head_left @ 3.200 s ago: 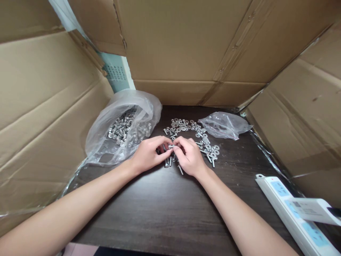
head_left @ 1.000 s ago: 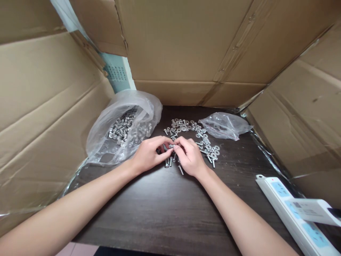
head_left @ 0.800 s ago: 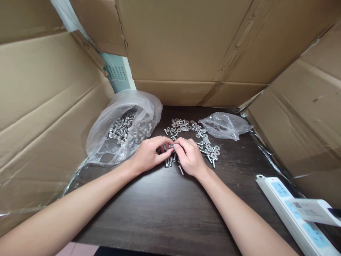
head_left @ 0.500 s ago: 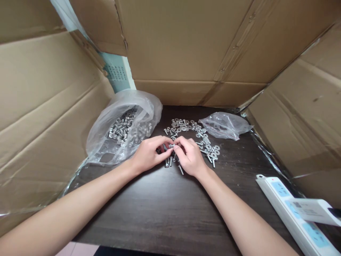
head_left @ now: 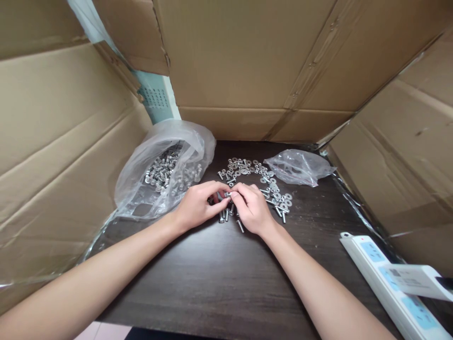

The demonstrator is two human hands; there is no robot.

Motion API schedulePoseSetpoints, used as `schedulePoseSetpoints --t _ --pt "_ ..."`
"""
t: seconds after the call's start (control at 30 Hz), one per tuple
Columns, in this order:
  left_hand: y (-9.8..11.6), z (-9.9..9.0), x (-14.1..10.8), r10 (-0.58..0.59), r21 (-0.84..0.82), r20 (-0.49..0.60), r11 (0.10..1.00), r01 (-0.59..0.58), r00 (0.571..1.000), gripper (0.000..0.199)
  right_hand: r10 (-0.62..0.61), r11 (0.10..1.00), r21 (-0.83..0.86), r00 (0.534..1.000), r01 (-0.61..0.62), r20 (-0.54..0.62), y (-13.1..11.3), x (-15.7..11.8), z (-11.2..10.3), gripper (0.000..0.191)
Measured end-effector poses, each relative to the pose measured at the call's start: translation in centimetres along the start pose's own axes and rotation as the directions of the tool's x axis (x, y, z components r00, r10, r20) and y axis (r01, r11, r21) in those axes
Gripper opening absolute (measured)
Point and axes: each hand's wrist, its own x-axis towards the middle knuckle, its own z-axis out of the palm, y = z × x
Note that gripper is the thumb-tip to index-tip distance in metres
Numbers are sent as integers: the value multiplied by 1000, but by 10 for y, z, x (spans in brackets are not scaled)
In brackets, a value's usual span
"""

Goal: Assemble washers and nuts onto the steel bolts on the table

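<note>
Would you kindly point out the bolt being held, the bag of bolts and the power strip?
bolt (head_left: 227,194), head view, its shank between the fingertips.
bag of bolts (head_left: 141,184), head view, its clear side wall.
power strip (head_left: 371,252), head view, its white top face.

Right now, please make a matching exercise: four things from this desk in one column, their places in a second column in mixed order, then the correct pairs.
1. big bag
2. small bag
3. power strip
4. bolt

a. between both hands' fingertips
b. near right edge of the desk
c. far left, full of bolts
d. far right of the loose washers

Pairs: 1-c, 2-d, 3-b, 4-a
</note>
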Motion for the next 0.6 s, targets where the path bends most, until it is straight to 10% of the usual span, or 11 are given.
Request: schedulePoseSetpoints --t 0.6 --pt "0 0 0 -12 -10 -3 1000 12 1000 14 -20 999 -26 1000 20 -21 1 1 2 31"
